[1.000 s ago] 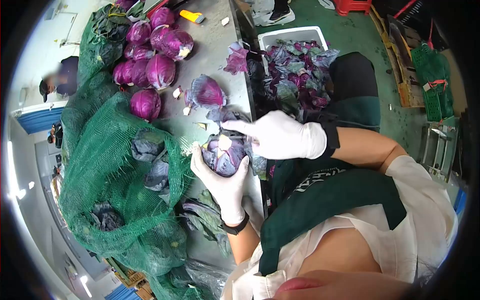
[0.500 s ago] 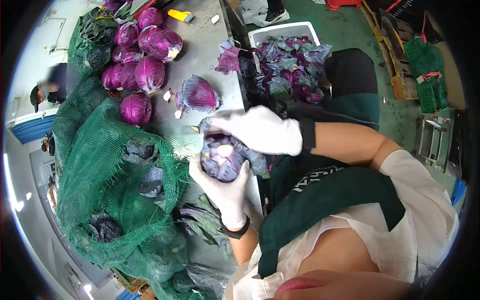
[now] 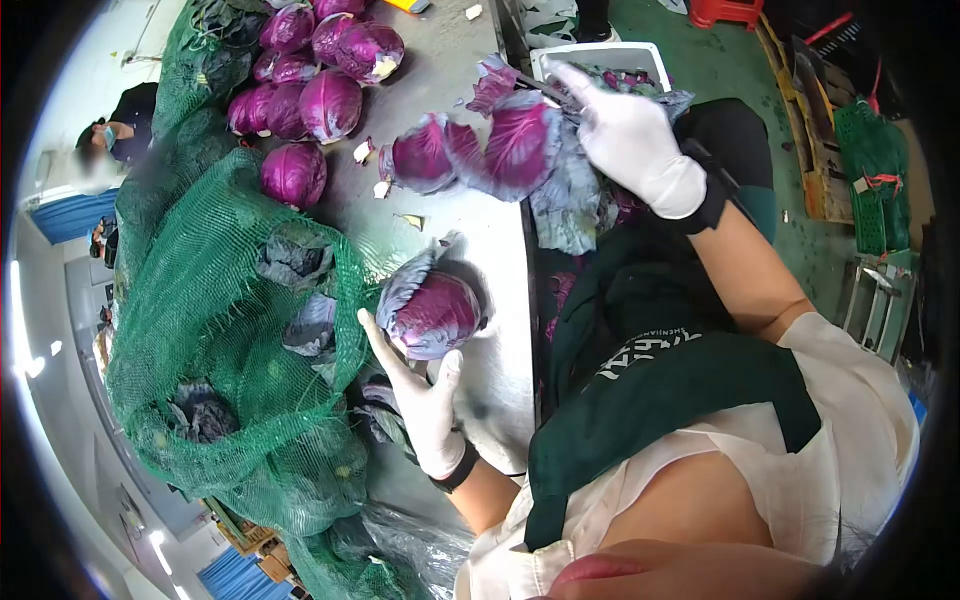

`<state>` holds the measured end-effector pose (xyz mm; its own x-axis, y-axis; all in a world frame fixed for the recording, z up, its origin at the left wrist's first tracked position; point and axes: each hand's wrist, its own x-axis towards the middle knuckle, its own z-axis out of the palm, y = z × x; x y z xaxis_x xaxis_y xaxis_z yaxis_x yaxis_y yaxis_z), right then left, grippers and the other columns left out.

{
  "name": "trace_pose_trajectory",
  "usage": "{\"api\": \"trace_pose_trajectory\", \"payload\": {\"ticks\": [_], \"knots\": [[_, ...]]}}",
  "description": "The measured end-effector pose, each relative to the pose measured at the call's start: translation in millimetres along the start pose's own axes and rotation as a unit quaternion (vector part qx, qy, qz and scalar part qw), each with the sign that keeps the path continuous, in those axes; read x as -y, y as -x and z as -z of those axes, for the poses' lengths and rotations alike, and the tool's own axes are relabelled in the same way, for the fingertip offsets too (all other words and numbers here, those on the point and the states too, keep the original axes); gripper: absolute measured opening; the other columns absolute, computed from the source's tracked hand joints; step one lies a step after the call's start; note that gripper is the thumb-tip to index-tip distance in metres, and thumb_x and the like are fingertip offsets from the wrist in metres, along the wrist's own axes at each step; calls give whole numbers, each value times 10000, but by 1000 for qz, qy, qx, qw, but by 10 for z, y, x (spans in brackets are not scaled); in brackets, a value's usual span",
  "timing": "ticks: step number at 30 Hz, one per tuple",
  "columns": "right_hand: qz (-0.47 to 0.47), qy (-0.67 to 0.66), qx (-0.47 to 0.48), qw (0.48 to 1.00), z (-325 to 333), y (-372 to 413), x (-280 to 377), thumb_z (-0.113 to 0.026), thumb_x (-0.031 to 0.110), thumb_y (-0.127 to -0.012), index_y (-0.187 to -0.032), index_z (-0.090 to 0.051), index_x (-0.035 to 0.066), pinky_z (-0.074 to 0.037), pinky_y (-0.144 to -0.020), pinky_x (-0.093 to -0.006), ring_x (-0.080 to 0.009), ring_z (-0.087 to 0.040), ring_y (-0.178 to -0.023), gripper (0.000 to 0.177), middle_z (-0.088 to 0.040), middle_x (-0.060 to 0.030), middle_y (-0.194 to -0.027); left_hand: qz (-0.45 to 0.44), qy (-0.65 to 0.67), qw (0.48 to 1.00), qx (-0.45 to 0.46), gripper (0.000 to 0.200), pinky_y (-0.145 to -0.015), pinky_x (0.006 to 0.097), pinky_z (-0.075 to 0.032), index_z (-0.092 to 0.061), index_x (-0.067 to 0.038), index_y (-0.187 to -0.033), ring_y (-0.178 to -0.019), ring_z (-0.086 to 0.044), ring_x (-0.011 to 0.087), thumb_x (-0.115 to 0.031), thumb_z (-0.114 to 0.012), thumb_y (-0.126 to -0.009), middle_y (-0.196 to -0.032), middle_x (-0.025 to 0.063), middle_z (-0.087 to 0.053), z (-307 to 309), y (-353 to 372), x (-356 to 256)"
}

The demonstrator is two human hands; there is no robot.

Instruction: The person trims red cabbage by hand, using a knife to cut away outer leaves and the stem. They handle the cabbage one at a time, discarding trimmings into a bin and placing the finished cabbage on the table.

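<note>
A red cabbage (image 3: 435, 312) rests on the metal table, a loose greyish outer leaf sticking up on its far-left side. My left hand (image 3: 425, 405), white-gloved, is beside its near side with thumb and fingers spread, cupped around the base. Out past the table edge, my right hand (image 3: 640, 150), also gloved, has its index finger stretched out. Large torn outer leaves (image 3: 572, 200) hang from under its palm, their thumb-side grip partly hidden. Purple-lined loose leaves (image 3: 420, 157) lie on the table left of that hand.
Several trimmed red cabbages (image 3: 330, 105) are grouped at the far left of the table (image 3: 490, 380). A green mesh sack (image 3: 230, 310) with more cabbages lies along the left. Beyond my right hand stands a white bin (image 3: 650, 62) of leaves. A masked person (image 3: 125, 125) is at far left.
My right hand has swung from the cabbage out toward the bin, bringing leaves along. The cabbage now sits lower-grip on the table, showing purple, and my left hand has loosened around it.
</note>
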<state>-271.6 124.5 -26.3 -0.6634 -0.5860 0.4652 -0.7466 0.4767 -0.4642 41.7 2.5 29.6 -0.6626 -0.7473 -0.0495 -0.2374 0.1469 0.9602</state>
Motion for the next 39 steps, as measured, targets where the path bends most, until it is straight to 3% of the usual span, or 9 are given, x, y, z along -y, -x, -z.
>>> {"api": "trace_pose_trajectory", "payload": {"ticks": [2, 8, 15, 23, 30, 34, 35, 37, 39], "knots": [[72, -23, -90, 993, 149, -73, -14, -599, 79, -798, -1343, -583, 224, -527, -572, -394, -295, -649, -626, 564, -655, -114, -720, -9, -165, 985, -45, 1042, -1154, 483, -295, -126, -114, -1585, -1434, -275, 331, -217, -798, -796, -1596, 204, -165, -127, -91, -18], [68, -250, 282, 924, 309, 158, 762, -578, 124, -803, -1359, -572, 209, -531, -572, -434, -331, -649, -611, 562, -677, -162, -770, -78, -76, 994, 23, 1104, -1180, 414, -236, -160, -62, -1568, -1412, -319, 298, -186, -866, -728, -1557, 195, -270, -234, -182, 48], [123, -268, 371, 881, 123, 339, 840, -601, 128, -770, -1440, -441, 95, -514, -547, -431, -338, -644, -587, 690, -630, -170, -679, -146, -316, 937, 18, 989, -1152, 428, -289, -294, -48, -1525, -1375, -361, 349, -205, -853, -724, -1489, 200, -297, -420, -199, -51], [202, -217, 354, 887, 114, 354, 784, -589, 96, -777, -1490, -371, 82, -504, -543, -405, -304, -637, -590, 746, -634, -125, -704, -107, -278, 955, 8, 982, -1125, 434, -322, -328, -41, -1509, -1294, -438, 336, -209, -867, -705, -1383, 191, -421, -389, -263, 72], [256, -209, 134, 934, -297, 303, 741, -559, 89, -835, -1371, -500, 107, -516, -517, -378, -271, -658, -594, 539, -612, -83, -688, -118, -291, 949, 29, 913, -1107, 417, -351, -381, -14, -1458, -1280, -461, 300, -178, -868, -703, -1376, 161, -463, -344, -303, 68], [76, -303, 196, 930, -1050, 312, 302, -492, 56, -929, -1346, -510, 97, -441, -450, -341, -189, -543, -477, 419, -588, -60, -665, -43, -64, 994, 75, 951, -1135, 409, -321, -408, -26, -1441, -1301, -443, 290, -129, -897, -631, -1415, 137, -436, -116, -282, 135], [-239, -474, 410, 742, -476, 7, 423, -447, 38, -958, -1343, -491, 88, -367, -386, -281, -109, -479, -446, 390, -574, -24, -669, -55, -51, 993, 88, 961, -1144, 411, -314, -408, -29, -1443, -1310, -437, 284, -132, -905, -627, -1430, 131, -415, -41, -255, 183], [-360, -597, 338, 632, -622, -38, 143, -442, 21, -961, -1418, -442, 119, -354, -384, -232, -59, -441, -457, 468, -573, -7, -693, -79, -78, 988, 109, 996, -1162, 420, -308, -380, -39, -1476, -1340, -414, 268, -156, -911, -641, -1475, 112, -357, 82, -214, 250], [-123, -274, 132, 945, -760, 15, 3, -535, 69, -920, -1429, -467, 168, -467, -472, -315, -157, -557, -499, 523, -602, -58, -663, -26, -8, 996, 85, 997, -1158, 419, -316, -365, -44, -1489, -1347, -409, 267, -148, -903, -656, -1481, 109, -353, 37, -132, 141]]}}
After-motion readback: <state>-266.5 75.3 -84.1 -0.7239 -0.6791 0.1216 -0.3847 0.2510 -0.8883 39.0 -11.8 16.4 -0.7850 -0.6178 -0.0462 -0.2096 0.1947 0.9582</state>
